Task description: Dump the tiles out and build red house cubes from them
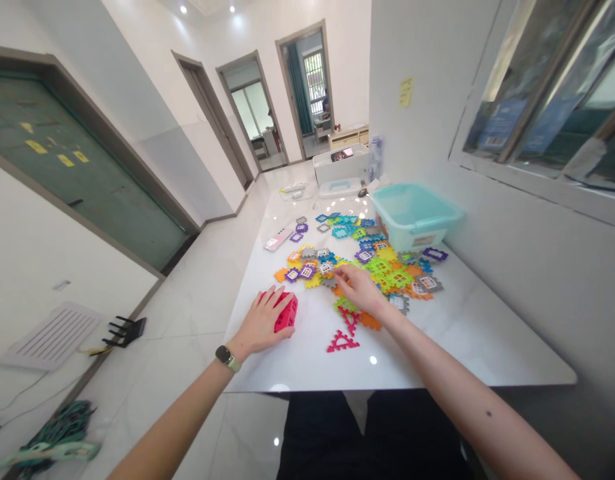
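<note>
My left hand (265,317) lies over a stack of pinkish-red interlocking plastic pieces (286,312), with spread fingers across its top and the thumb at its near side. Above the middle of a loose pile of colourful interlocking pieces (387,267), my right hand (357,288) has its fingertips drawn together. Whatever lies between those fingertips is too small to make out. A grey piece with a white window insert (326,268) is just left of them. Nearer me are a red triangular piece (343,342) and another red piece (348,320) close by.
A teal plastic tub (415,213) stands at the right by the wall. A pink phone (278,239) lies near the white table's (297,367) left edge. Purple and grey pieces (300,228) lie beyond it. A lidded box (340,188) and a white box (321,170) stand at the far end.
</note>
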Demonstrator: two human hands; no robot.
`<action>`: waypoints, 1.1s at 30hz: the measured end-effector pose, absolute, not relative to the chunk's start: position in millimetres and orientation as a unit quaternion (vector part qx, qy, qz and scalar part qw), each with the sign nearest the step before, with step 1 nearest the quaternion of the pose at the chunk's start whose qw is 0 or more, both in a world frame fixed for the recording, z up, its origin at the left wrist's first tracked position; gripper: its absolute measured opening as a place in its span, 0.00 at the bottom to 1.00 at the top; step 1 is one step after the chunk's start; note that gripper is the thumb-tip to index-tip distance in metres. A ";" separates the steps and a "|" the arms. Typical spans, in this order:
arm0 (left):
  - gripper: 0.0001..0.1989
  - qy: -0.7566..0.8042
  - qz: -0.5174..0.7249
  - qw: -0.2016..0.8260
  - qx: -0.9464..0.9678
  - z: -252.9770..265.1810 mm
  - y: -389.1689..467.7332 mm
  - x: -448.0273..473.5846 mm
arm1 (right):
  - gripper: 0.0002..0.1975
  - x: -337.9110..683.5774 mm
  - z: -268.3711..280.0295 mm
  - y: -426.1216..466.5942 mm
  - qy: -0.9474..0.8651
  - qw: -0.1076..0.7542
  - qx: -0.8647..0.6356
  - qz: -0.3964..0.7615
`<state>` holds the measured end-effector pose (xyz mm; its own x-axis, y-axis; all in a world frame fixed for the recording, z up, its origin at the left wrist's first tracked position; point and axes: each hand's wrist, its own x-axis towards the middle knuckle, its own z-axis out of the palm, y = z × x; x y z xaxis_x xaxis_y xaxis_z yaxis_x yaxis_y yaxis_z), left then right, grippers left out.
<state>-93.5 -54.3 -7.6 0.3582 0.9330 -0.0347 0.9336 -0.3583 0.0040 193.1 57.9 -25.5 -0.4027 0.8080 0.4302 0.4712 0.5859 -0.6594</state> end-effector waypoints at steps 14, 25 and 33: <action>0.30 0.707 0.478 0.155 0.498 -8.1 -30.0 -202.7 | 0.10 209.7 -14.8 54.9 -0.901 0.069 -0.351 0.245; 0.22 0.699 0.529 0.082 0.474 -34.8 -69.7 -124.7 | 0.06 199.2 -20.9 51.7 -0.887 0.100 -0.337 0.300; 0.25 0.544 0.251 0.171 0.782 -30.6 -102.2 40.3 | 0.12 200.2 -18.4 55.9 -0.782 0.318 -0.346 0.410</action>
<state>40.3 -102.2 -30.6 0.2828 0.9365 0.2075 0.7650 -0.3507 0.5402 200.2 55.9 -18.4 -0.5586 0.8016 0.2133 0.2797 0.4241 -0.8614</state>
